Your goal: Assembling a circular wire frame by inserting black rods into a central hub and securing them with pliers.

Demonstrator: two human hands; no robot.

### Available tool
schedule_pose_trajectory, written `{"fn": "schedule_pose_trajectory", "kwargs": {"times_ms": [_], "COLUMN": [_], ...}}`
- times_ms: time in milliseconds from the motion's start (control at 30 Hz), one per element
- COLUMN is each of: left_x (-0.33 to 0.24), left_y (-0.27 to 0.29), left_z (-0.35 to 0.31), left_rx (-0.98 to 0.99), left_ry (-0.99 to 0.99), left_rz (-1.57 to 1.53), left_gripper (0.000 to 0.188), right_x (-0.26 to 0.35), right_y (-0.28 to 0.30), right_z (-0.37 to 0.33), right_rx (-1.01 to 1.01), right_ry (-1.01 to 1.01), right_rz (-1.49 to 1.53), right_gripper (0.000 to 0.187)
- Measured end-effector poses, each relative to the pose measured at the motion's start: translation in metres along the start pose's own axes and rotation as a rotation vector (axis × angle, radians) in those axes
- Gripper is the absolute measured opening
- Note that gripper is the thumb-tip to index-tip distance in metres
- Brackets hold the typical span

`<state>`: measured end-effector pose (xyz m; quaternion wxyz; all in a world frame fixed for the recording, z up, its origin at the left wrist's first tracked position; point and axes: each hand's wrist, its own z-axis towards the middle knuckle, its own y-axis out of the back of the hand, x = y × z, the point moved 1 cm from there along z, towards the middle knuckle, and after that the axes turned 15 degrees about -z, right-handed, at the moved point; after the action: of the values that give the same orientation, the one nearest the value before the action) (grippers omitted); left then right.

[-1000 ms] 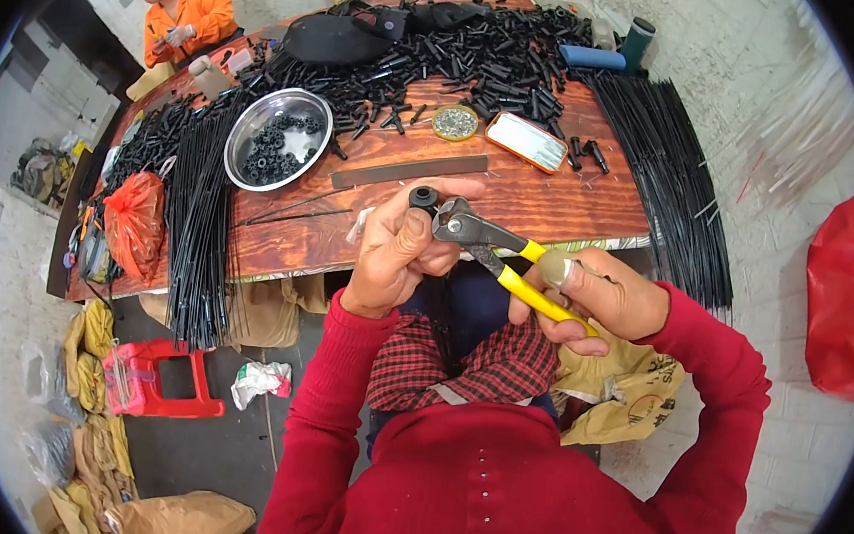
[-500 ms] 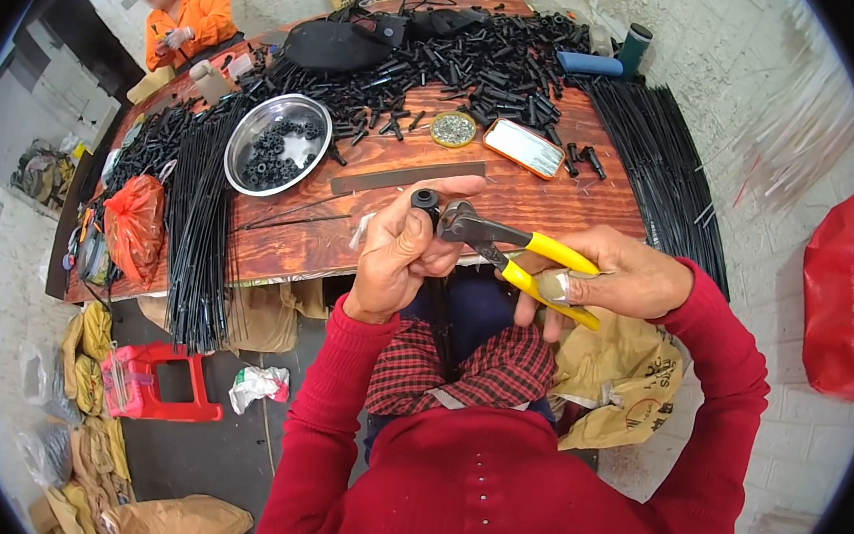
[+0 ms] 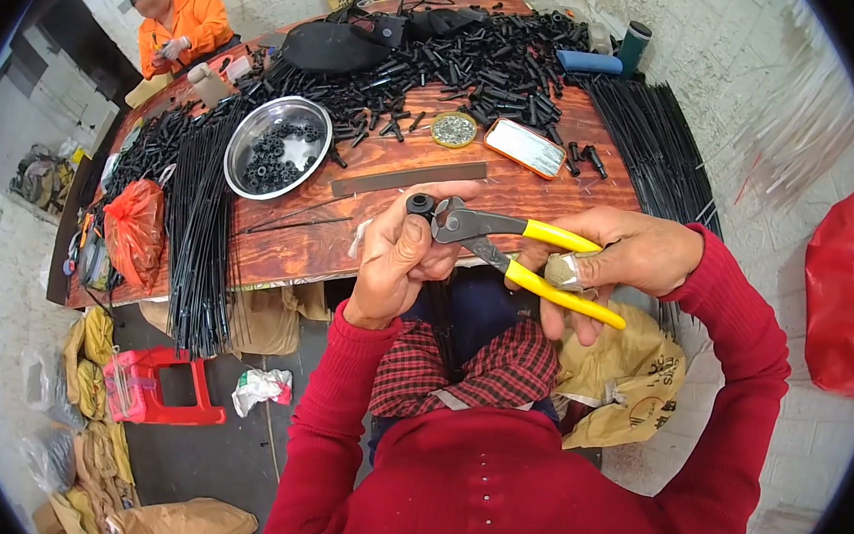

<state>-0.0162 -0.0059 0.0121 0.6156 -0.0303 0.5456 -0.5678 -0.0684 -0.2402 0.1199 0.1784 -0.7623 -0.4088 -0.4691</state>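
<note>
My left hand [image 3: 387,269] is closed around a black ring-ended rubber or plastic part [image 3: 421,204], pinched between thumb and fingers. Below that hand, long dark strands hang toward my lap. My right hand [image 3: 644,252] grips yellow-handled end-cutting pliers [image 3: 470,224], whose handles are spread apart. The plier jaws are parted right beside the black part; I cannot tell whether they touch it. A wrapping covers part of my right thumb.
On the wooden table [image 3: 390,222] are a steel bowl [image 3: 232,156] of black rings, a pile of black fittings [image 3: 523,64], a round tin [image 3: 453,129], an orange-edged tray [image 3: 523,147] and black rod bundles [image 3: 198,239]. A co-worker in orange [image 3: 198,20] sits far left.
The plier handles have spread wider and the jaws have parted. My right hand has shifted slightly right with them. My left hand still holds the black part, nearly in the same place.
</note>
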Motion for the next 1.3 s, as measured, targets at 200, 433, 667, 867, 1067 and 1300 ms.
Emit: {"fn": "schedule_pose_trajectory", "kwargs": {"times_ms": [200,433,667,867,1067,1300], "left_x": [0.002,0.004,0.000,-0.002,0.000,-0.006], "left_y": [0.003,0.008,0.016,0.015,0.006,0.034], "left_z": [-0.002,-0.004,-0.008,-0.008,-0.006,-0.007], "left_rx": [-0.002,-0.057,-0.062,-0.081,-0.135,-0.217], "left_ry": [-0.008,-0.049,-0.069,-0.058,-0.114,-0.225], "left_rz": [-0.017,-0.059,-0.061,-0.034,-0.012,-0.050], "left_gripper": [0.063,0.068,0.069,0.068,0.066,0.058], "right_x": [-0.015,-0.032,-0.049,-0.061,-0.065,-0.071], "right_y": [-0.005,-0.016,-0.030,-0.036,-0.034,-0.016], "right_z": [0.008,0.027,0.050,0.059,0.067,0.074], "right_rx": [-0.054,-0.084,-0.051,-0.036,0.143,0.018], "right_ry": [0.047,0.179,0.294,0.352,0.334,0.588], "right_rz": [-0.008,0.026,0.149,0.218,0.210,0.185], "right_gripper": [0.040,0.043,0.048,0.056,0.057,0.050]}}
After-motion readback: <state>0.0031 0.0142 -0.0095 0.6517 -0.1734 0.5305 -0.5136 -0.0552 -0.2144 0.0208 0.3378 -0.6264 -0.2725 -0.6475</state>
